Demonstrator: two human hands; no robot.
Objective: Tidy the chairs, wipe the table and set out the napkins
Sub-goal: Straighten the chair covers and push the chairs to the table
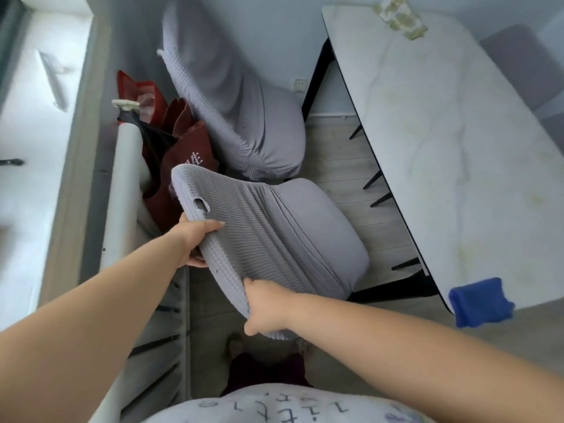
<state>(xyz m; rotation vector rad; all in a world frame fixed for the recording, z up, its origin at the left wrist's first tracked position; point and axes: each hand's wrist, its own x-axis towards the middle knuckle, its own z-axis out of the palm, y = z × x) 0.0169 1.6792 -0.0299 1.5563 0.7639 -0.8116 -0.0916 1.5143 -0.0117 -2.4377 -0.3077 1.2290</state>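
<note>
While both hands clutch its backrest, left hand [195, 236] and right hand [264, 306] fingers closed on the near grey chair [274, 239], beside the counter [457, 148], blue cloth [480, 302] on its near corner, second chair [244, 117] behind.

Two chairs stand in a row left of the desk [451, 123]: the near chair [283, 239] just before the person, the far chair [244, 117] behind it, almost touching. Bags [183, 141] sit left of the chairs, against a railing [122, 184]. A folded cloth [480, 302] lies on the desk's near corner, overhanging the edge; a small packet [399, 16] lies at its far end. A third chair [525, 65] stands beyond the desk on the right.
</note>
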